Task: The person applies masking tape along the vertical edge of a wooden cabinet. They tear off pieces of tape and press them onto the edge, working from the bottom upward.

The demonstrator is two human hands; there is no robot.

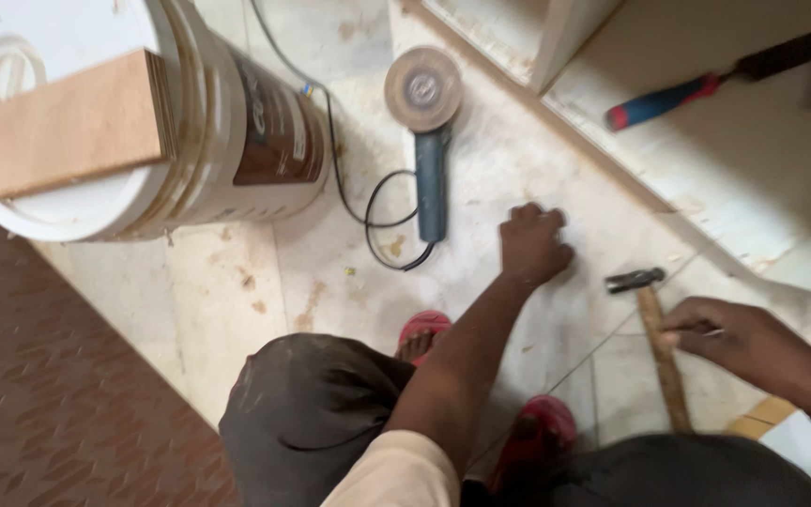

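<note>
Hammer (661,352) lies on the pale tiled floor (237,300) toward its right edge in view, long axis running near to far: metal head at the far end, wooden handle toward the person. Right hand (720,336) is the nearer one, resting on the handle's middle from the right, fingers curled over it but not clearly clamped. Left hand (532,246), loosely closed with knuckles on the tile, holds nothing I can make out, between the hammer head and the angle grinder (427,131).
</note>
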